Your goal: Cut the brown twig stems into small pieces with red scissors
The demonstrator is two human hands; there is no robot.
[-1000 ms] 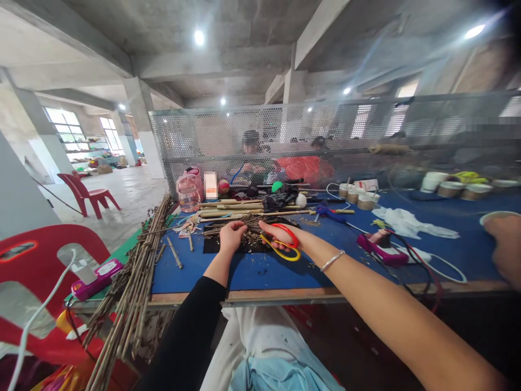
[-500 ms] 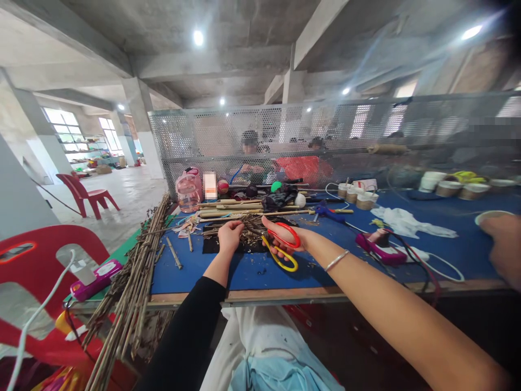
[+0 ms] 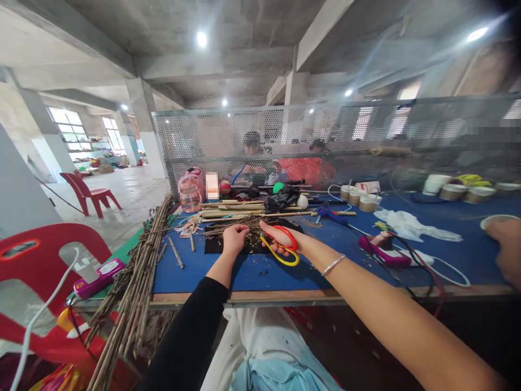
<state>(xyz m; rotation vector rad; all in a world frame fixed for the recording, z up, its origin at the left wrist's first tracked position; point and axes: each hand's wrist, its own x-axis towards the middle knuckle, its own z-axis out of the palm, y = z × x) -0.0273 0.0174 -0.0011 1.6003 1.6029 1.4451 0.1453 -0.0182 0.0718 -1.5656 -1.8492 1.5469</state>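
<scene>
My left hand (image 3: 234,239) is closed in a pinch over the pile of thin twigs (image 3: 215,231), apparently on a twig; its fingertips hide most of what they hold. To its right, my right hand (image 3: 280,239) is wrapped around a pair of scissors (image 3: 290,260) with one red and one yellow handle loop. The blades point toward the pile and are hard to make out among the twigs. Under both hands lies a black mat (image 3: 211,245) strewn with cut bits, on the blue tabletop (image 3: 252,277).
A long bundle of sticks (image 3: 138,282) hangs over the table's left edge. Bamboo rods (image 3: 244,206), a pink jug (image 3: 191,193) and a blue glue gun (image 3: 331,214) lie beyond the mat. At right are a purple power strip (image 3: 385,252), white cloth (image 3: 419,224) and another person's hand (image 3: 508,244).
The scissors' two loops sit closer together now. Both hands stay over the mat with little movement, and the whole view has shifted slightly.
</scene>
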